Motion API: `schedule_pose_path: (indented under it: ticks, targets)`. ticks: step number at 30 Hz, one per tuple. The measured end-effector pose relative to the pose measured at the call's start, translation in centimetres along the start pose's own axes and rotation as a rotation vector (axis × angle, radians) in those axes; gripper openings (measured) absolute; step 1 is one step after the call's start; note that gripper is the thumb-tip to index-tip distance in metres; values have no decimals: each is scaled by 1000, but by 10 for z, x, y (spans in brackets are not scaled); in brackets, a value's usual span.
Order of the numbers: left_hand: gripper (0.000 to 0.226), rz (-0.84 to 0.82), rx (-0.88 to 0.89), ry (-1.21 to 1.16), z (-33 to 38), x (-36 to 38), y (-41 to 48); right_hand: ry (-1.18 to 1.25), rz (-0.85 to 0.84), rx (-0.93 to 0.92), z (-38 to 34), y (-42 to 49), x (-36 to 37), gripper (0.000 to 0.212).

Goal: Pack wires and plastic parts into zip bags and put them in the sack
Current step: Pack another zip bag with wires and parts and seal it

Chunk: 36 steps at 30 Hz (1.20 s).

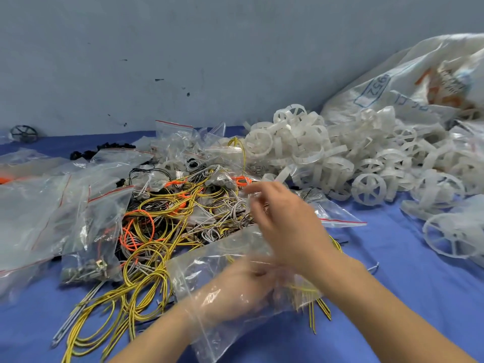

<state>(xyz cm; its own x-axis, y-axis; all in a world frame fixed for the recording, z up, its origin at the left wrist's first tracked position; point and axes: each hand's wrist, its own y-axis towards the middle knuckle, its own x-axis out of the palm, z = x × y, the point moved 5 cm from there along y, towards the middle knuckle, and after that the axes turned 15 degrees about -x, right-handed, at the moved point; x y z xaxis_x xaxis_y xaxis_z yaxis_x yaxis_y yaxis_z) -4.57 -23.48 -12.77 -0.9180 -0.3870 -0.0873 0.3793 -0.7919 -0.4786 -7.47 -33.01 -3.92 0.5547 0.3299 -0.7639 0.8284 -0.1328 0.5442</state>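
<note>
Hovering over the wires (162,224) heaped on the table (392,284), right hand (285,224) blurs, grip unreadable; left hand (235,292) clutches the zip bag (204,271) nearby. Light, springy, tangly: pinch one coil's middle.

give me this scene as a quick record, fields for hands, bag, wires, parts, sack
surface: blue cloth
wires: yellow, orange and grey tangle, centre
plastic parts: white spoked rings heaped right of the wires
sack: white, far right, behind the plastic parts
left hand: seen through the clear zip bag, seems to hold it
right hand: above the wires, blurred, grip unclear
</note>
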Motion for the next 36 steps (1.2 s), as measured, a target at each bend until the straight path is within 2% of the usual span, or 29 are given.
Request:
schedule_pose_path:
  ticks: [1, 4, 8, 11, 14, 15, 18, 20, 22, 24, 26, 28, 33, 36]
  targets:
    - [17, -57, -6, -90, 5, 7, 0, -28, 14, 85, 19, -3, -5, 26]
    - [27, -57, 113, -226, 18, 3, 5, -77, 102, 260, 58, -19, -24, 30]
    - [25, -64, 204, -292, 29, -16, 2, 108, 132, 385, 76, -39, -29, 34]
    - [26, 22, 233, -183, 28, -18, 1, 153, 87, 365, 70, -40, -23, 50]
    - [26, 109, 230, 36, 27, -15, -8, 131, 67, 300, 64, -35, -18, 54]
    - [21, 104, 221, 37, 27, -16, -9, 106, 66, 284, 64, -33, -19, 54]
    - [29, -3, 81, -232, 32, -14, -5, 49, 141, 283, 78, -32, -32, 53]
    - [27, 46, 76, -316, 37, -20, -4, 27, 253, 341, 96, -36, -47, 53]
    - [25, 255, 239, -158, 43, -34, -10, 17, 338, 414, 116, -44, -60, 54]
    - [27, 549, 374, -21, 46, -50, -21, 19, 367, 494, 134, -53, -68, 54]
    - [21, 718, 468, 29, 44, -57, -28, 13, 370, 562, 149, -61, -73, 53]
    - [20, 723, 528, 178, 43, -48, -29, -16, 347, 611, 157, -67, -78, 50]
    - [18, 584, 658, 695, 43, 5, -35, -165, 228, 688, 166, -77, -78, 34]
    - [18, 535, 705, 857, 43, 14, -37, -199, 171, 697, 165, -78, -78, 32]
